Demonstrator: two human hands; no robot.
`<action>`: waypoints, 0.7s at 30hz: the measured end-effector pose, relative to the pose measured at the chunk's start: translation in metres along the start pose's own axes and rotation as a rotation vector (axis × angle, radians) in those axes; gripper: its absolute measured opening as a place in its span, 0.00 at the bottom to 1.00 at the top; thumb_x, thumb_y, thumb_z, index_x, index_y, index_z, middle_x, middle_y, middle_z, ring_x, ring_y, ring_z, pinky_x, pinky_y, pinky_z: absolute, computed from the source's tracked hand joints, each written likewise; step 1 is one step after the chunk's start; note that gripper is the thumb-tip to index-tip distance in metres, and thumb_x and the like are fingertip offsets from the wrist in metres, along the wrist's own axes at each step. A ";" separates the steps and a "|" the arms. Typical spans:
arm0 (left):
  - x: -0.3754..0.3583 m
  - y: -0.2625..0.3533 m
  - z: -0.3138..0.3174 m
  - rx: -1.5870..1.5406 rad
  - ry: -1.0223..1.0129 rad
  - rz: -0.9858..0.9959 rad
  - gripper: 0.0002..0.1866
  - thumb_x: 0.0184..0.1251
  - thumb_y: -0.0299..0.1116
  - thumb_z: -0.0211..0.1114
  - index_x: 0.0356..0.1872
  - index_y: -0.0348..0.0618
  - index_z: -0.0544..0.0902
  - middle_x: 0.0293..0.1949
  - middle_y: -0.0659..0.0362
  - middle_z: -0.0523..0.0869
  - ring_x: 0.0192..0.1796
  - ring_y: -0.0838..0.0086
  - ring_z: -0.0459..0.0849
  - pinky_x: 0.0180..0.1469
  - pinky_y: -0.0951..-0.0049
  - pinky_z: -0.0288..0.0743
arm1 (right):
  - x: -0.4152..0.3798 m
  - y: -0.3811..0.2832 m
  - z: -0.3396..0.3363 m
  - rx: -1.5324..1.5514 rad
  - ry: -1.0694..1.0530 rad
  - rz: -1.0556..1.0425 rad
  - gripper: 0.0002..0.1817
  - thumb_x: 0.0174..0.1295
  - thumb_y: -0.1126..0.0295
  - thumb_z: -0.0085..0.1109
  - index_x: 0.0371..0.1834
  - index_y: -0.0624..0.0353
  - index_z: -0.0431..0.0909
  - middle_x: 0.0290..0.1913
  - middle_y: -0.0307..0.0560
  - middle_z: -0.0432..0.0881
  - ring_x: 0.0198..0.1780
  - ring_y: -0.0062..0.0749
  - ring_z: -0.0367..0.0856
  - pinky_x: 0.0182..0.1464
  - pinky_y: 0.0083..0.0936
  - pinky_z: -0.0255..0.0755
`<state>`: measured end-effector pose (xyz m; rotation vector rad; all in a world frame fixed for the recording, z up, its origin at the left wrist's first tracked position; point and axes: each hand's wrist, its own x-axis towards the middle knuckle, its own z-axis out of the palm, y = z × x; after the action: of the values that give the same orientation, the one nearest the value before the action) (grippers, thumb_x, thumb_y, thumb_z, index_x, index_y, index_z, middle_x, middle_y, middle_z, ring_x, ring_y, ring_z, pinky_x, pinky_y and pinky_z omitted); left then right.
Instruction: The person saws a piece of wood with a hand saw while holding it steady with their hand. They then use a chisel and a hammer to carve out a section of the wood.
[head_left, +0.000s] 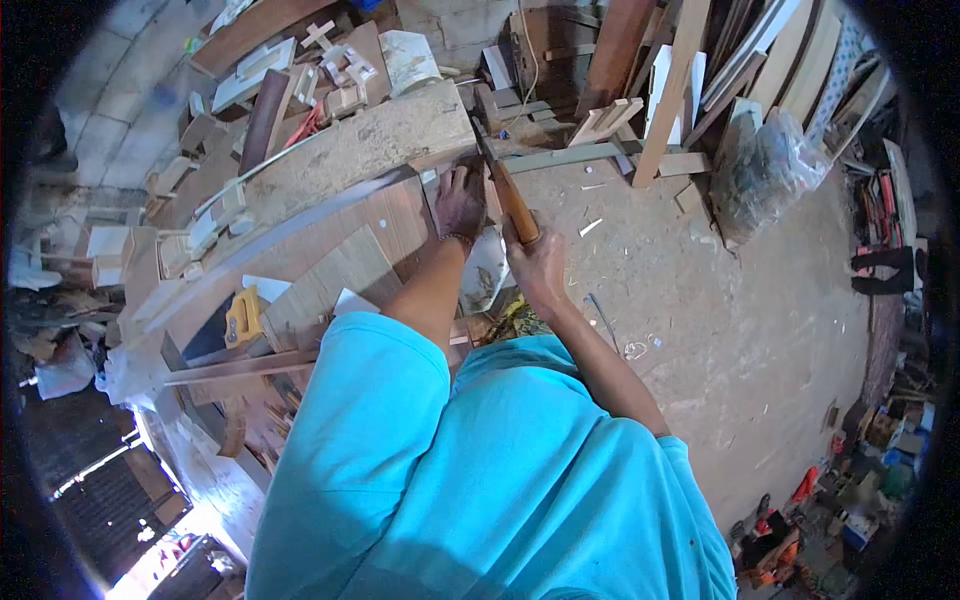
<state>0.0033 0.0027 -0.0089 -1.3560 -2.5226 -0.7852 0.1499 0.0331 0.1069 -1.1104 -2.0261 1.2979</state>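
My right hand (538, 265) is wrapped round the butt of a long tool with a brown wooden handle (515, 205). Its narrow dark blade (481, 135) points up and away from me, past the end of the workbench (350, 145). Close beside the blade, my left hand (462, 205) is at the bench's end with its fingers bent downward. A strip of pale wood (447, 158) shows just beyond those fingers, but what they grip is hidden. Below the hands, a white panel (485, 272) with dark stains is partly covered by my wrists.
A yellow-handled saw (243, 316) lies among boards at left. Wood offcuts (345, 75) crowd the bench's far side. Long planks (668, 90) lean at the back beside a clear plastic bag (770, 175). Small scraps dot the concrete floor (740, 330).
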 end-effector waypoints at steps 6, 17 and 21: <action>0.004 0.005 -0.013 0.186 -0.276 0.002 0.25 0.56 0.35 0.57 0.57 0.50 0.69 0.56 0.52 0.66 0.58 0.56 0.66 0.57 0.59 0.66 | -0.005 0.009 -0.001 -0.001 -0.001 -0.108 0.09 0.55 0.66 0.59 0.31 0.62 0.76 0.17 0.55 0.75 0.18 0.38 0.77 0.24 0.32 0.68; 0.015 0.007 0.000 0.056 -0.075 -0.025 0.19 0.52 0.27 0.57 0.49 0.42 0.72 0.46 0.51 0.70 0.53 0.51 0.67 0.55 0.56 0.65 | 0.001 0.026 -0.002 -0.046 -0.060 -0.195 0.11 0.53 0.67 0.61 0.34 0.64 0.76 0.19 0.60 0.75 0.20 0.50 0.77 0.24 0.36 0.68; 0.006 -0.010 0.015 0.161 -0.062 0.040 0.18 0.51 0.30 0.60 0.46 0.41 0.72 0.43 0.49 0.70 0.50 0.49 0.68 0.53 0.55 0.65 | -0.016 0.007 -0.006 -0.087 -0.036 -0.108 0.11 0.53 0.67 0.61 0.34 0.63 0.75 0.21 0.60 0.76 0.22 0.53 0.77 0.25 0.37 0.69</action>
<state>-0.0072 0.0105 -0.0226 -1.3914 -2.5341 -0.5271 0.1656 0.0248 0.1039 -1.0072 -2.1561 1.1946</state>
